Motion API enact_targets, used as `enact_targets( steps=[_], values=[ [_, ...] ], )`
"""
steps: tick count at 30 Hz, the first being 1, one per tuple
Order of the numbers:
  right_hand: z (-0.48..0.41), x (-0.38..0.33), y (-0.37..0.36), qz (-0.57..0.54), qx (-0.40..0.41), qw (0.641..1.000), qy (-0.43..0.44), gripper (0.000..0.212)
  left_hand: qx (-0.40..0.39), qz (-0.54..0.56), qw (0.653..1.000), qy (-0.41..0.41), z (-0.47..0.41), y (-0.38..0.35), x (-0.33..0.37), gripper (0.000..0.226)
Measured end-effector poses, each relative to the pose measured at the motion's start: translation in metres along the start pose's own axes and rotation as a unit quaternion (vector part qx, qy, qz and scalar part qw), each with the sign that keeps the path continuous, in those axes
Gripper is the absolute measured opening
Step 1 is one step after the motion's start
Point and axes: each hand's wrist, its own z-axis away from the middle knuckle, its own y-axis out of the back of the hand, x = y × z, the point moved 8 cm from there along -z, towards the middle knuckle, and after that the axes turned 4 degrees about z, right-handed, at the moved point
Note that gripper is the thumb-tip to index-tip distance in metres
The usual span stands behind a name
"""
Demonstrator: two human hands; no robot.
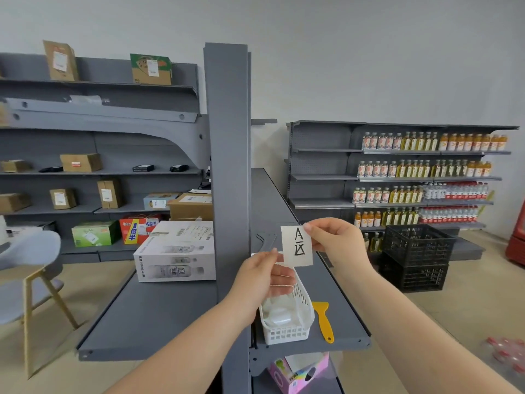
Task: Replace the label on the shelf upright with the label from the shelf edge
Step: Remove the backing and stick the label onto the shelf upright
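— Where is the label (297,245) held?

— It is pinched in the air just right of the grey shelf upright (227,166), above the far end of the white basket (287,331). Its upper right edge is gripped between thumb and fingers of the right hand (335,240). The lower left corner seems to be pinched by the fingertips of the left hand (261,274), which is closed there; what exactly is being pinched cannot be told, perhaps a backing strip.

— Why is it held at two corners?

— Probably so that the paper is kept flat and the black lettering can be read, and perhaps so that a backing can be peeled off before it is stuck on. That is a judgement only.

— Is an old label seen on the upright?

— None can be made out on the face in view, so the removal step is judged to be done or hidden.

— What else is kept nearby?

— A yellow scraper (322,319) is laid on the shelf (341,294) just right of the basket, presumably for lifting off labels. A white carton (176,251) is set on the left shelf, beyond the upright.
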Motion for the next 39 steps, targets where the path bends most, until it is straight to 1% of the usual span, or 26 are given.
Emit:
enact_targets(
  steps=[3,7,10,16,19,23,28,30,33,39],
  values=[
    [0.001,-0.015,-0.01,-0.011,-0.008,1.0,0.006,0.004,0.012,-0.031,0.999,-0.036,0.012,0.008,0.023,0.033],
    [0.002,-0.037,-0.024,-0.018,-0.022,0.999,0.029,0.004,0.033,-0.054,0.994,-0.085,0.026,0.015,0.049,0.026],
    [0.003,-0.053,-0.032,-0.028,-0.022,0.998,0.05,0.004,0.034,-0.082,0.989,-0.116,0.034,0.02,0.067,0.02],
    [0.002,-0.084,-0.051,-0.059,-0.043,0.993,0.09,0.006,0.066,-0.15,0.968,-0.19,0.047,0.035,0.102,0.015],
    [-0.006,-0.105,-0.061,-0.051,-0.049,0.99,0.118,0.005,0.083,-0.15,0.962,-0.213,0.05,0.042,0.127,0.015],
    [-0.018,-0.142,-0.071,-0.023,-0.032,0.984,0.171,0.006,0.108,-0.135,0.955,-0.24,0.049,0.053,0.168,0.014],
    [-0.031,-0.186,-0.084,-0.035,-0.014,0.972,0.233,0.01,0.136,-0.155,0.937,-0.282,0.045,0.055,0.212,0.016],
    [-0.035,-0.197,-0.089,-0.04,-0.005,0.967,0.252,0.008,0.146,-0.158,0.932,-0.291,0.041,0.054,0.225,0.017],
    [-0.041,-0.206,-0.094,-0.033,0.01,0.963,0.267,0.004,0.149,-0.15,0.935,-0.285,0.033,0.054,0.235,0.018],
    [-0.045,-0.21,-0.098,-0.006,0.033,0.952,0.305,0.004,0.153,-0.146,0.938,-0.274,0.023,0.056,0.234,0.02]
  ],
)
